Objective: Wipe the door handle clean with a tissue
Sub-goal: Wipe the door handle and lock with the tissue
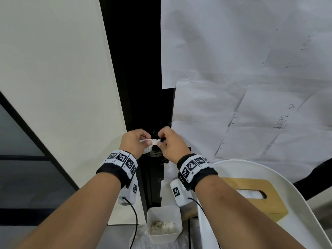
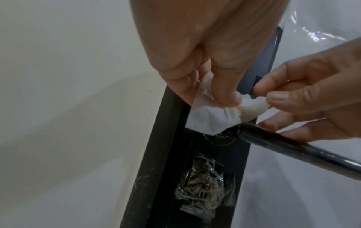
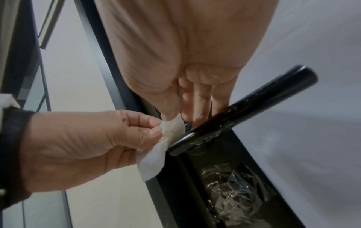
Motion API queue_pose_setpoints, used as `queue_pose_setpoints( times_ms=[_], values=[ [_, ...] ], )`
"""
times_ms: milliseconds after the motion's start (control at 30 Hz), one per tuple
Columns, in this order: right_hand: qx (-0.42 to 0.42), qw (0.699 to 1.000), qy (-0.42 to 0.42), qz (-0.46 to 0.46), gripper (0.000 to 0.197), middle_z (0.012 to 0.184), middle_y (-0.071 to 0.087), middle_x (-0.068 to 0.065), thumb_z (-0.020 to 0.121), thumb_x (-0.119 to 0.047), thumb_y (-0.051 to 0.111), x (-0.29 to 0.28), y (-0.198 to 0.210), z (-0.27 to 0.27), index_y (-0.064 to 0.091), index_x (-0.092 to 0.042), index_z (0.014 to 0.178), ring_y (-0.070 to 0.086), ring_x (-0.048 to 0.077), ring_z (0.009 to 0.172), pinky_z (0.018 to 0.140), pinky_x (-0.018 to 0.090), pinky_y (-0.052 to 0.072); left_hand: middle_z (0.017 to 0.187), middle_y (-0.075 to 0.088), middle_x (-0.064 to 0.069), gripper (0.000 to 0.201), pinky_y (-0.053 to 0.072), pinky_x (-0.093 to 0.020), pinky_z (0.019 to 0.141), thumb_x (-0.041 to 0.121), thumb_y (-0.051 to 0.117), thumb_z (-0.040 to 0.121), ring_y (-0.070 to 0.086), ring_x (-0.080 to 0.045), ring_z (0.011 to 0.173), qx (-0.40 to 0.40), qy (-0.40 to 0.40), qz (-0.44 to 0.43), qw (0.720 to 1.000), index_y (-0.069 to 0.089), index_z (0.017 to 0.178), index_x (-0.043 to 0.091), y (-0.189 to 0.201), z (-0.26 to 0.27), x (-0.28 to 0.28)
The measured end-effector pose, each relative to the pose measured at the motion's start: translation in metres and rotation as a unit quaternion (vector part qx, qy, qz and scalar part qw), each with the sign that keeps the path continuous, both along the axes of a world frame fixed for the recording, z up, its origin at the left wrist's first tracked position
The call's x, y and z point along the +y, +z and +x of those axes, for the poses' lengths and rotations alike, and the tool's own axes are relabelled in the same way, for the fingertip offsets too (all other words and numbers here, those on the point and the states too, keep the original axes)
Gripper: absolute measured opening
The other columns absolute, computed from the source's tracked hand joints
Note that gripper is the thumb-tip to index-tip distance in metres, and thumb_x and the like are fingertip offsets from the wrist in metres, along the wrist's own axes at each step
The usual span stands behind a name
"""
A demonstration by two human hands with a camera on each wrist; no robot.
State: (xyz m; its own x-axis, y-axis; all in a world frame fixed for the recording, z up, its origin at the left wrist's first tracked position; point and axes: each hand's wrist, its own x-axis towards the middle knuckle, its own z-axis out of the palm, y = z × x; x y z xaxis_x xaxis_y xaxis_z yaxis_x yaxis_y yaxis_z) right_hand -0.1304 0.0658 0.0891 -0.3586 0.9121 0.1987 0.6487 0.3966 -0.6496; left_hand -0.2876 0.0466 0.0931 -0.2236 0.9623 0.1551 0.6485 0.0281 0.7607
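Observation:
A white tissue (image 1: 152, 143) is stretched between both hands just above the root of the black lever door handle (image 2: 304, 152). My left hand (image 1: 137, 141) pinches its left end between thumb and fingers. My right hand (image 1: 168, 141) pinches the twisted right end (image 2: 252, 106). In the right wrist view the handle (image 3: 244, 111) slants up to the right, with the tissue (image 3: 156, 151) hanging at its near end beside my left hand (image 3: 93, 143). In the head view the hands hide most of the handle.
The handle sits on a black door stile (image 2: 156, 177) whose lock area is covered with crumpled clear tape (image 2: 205, 188). A white bin (image 1: 164, 223) of used tissues stands below. A wooden tissue box (image 1: 255, 196) rests on a white tray (image 1: 296, 209) at the right. Paper sheets (image 1: 242, 60) cover the door.

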Motion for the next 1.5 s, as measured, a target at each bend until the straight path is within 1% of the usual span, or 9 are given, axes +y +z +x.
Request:
queue_pose_setpoints(
  times_ms=[133, 367, 500, 700, 800, 1000, 1200, 1300, 1500],
  values=[
    [0.005, 1.000, 0.005, -0.001, 0.016, 0.089, 0.054, -0.003, 0.090, -0.018, 0.054, 0.000, -0.003, -0.011, 0.043, -0.023, 0.101, 0.053, 0.013, 0.073, 0.068, 0.032, 0.049, 0.077, 0.063, 0.010, 0.012, 0.041, -0.012, 0.064, 0.017, 0.076, 0.078, 0.059, -0.003, 0.073, -0.012, -0.010, 0.003, 1.000, 0.068, 0.085, 0.022, -0.002, -0.003, 0.000],
    [0.015, 0.996, -0.060, 0.063, 0.035, 0.093, 0.049, 0.001, 0.085, -0.005, 0.048, 0.008, -0.006, -0.008, 0.065, -0.024, 0.109, 0.052, 0.018, 0.077, 0.066, 0.031, 0.049, 0.065, 0.062, 0.008, 0.017, 0.043, -0.015, 0.056, 0.038, 0.073, 0.079, 0.057, -0.006, 0.062, 0.026, 0.054, 0.048, 0.997, 0.064, 0.079, 0.023, -0.004, -0.006, -0.005],
    [-0.052, 0.993, -0.080, 0.063, 0.032, 0.102, 0.049, 0.007, 0.090, -0.010, 0.046, 0.009, -0.006, -0.006, 0.067, -0.020, 0.112, 0.056, 0.024, 0.083, 0.069, 0.033, 0.051, 0.064, 0.060, 0.007, 0.023, 0.049, -0.026, 0.057, 0.043, 0.067, 0.082, 0.058, -0.011, 0.062, 0.079, 0.107, 0.053, 0.990, 0.061, 0.075, 0.022, -0.004, -0.010, -0.009],
    [-0.103, 0.991, -0.032, 0.075, 0.023, 0.106, 0.049, 0.004, 0.090, -0.027, 0.053, 0.003, -0.014, -0.020, 0.067, -0.012, 0.101, 0.058, 0.021, 0.081, 0.068, 0.034, 0.054, 0.072, 0.056, 0.000, 0.025, 0.043, -0.028, 0.055, 0.036, 0.068, 0.082, 0.052, -0.017, 0.062, 0.074, 0.150, 0.087, 0.982, 0.051, 0.076, 0.018, -0.009, -0.015, -0.007],
    [-0.115, 0.990, -0.013, 0.077, 0.018, 0.098, 0.051, 0.007, 0.091, -0.017, 0.050, 0.004, -0.011, -0.024, 0.066, -0.011, 0.096, 0.057, 0.023, 0.077, 0.067, 0.036, 0.054, 0.083, 0.051, -0.001, 0.028, 0.037, -0.026, 0.057, 0.031, 0.071, 0.081, 0.048, -0.018, 0.065, 0.072, 0.169, 0.093, 0.979, 0.047, 0.081, 0.016, -0.008, -0.017, -0.007],
    [-0.176, 0.983, 0.029, 0.041, 0.018, 0.088, 0.046, 0.002, 0.083, -0.001, 0.049, 0.012, 0.011, -0.012, 0.066, -0.006, 0.083, 0.051, 0.021, 0.078, 0.064, 0.028, 0.039, 0.084, 0.056, -0.002, 0.039, 0.043, -0.029, 0.057, 0.030, 0.076, 0.075, 0.053, -0.017, 0.065, 0.031, 0.174, 0.067, 0.982, 0.041, 0.090, 0.021, -0.005, -0.022, -0.001],
    [-0.158, 0.986, -0.008, 0.049, 0.016, 0.098, 0.053, 0.008, 0.084, -0.001, 0.054, 0.014, 0.005, -0.016, 0.067, -0.006, 0.091, 0.057, 0.025, 0.081, 0.069, 0.031, 0.049, 0.085, 0.048, -0.002, 0.034, 0.029, -0.024, 0.049, 0.027, 0.072, 0.079, 0.042, -0.015, 0.060, 0.094, 0.169, 0.060, 0.979, 0.040, 0.086, 0.017, -0.001, -0.020, -0.001],
    [-0.147, 0.988, -0.005, 0.045, 0.015, 0.095, 0.053, 0.006, 0.083, -0.002, 0.054, 0.007, -0.004, -0.024, 0.065, -0.008, 0.091, 0.058, 0.024, 0.078, 0.064, 0.028, 0.043, 0.087, 0.048, -0.002, 0.035, 0.026, -0.022, 0.047, 0.026, 0.071, 0.080, 0.039, -0.013, 0.058, 0.106, 0.166, 0.062, 0.978, 0.038, 0.087, 0.017, -0.002, -0.020, -0.002],
    [-0.192, 0.981, 0.003, 0.016, 0.018, 0.094, 0.056, 0.007, 0.082, -0.001, 0.048, 0.007, 0.014, -0.005, 0.064, -0.007, 0.089, 0.057, 0.026, 0.089, 0.069, 0.034, 0.048, 0.089, 0.048, -0.003, 0.034, 0.035, -0.029, 0.055, 0.026, 0.070, 0.081, 0.044, -0.019, 0.063, 0.102, 0.160, 0.056, 0.980, 0.038, 0.087, 0.018, 0.000, -0.019, -0.003]
  ],
)
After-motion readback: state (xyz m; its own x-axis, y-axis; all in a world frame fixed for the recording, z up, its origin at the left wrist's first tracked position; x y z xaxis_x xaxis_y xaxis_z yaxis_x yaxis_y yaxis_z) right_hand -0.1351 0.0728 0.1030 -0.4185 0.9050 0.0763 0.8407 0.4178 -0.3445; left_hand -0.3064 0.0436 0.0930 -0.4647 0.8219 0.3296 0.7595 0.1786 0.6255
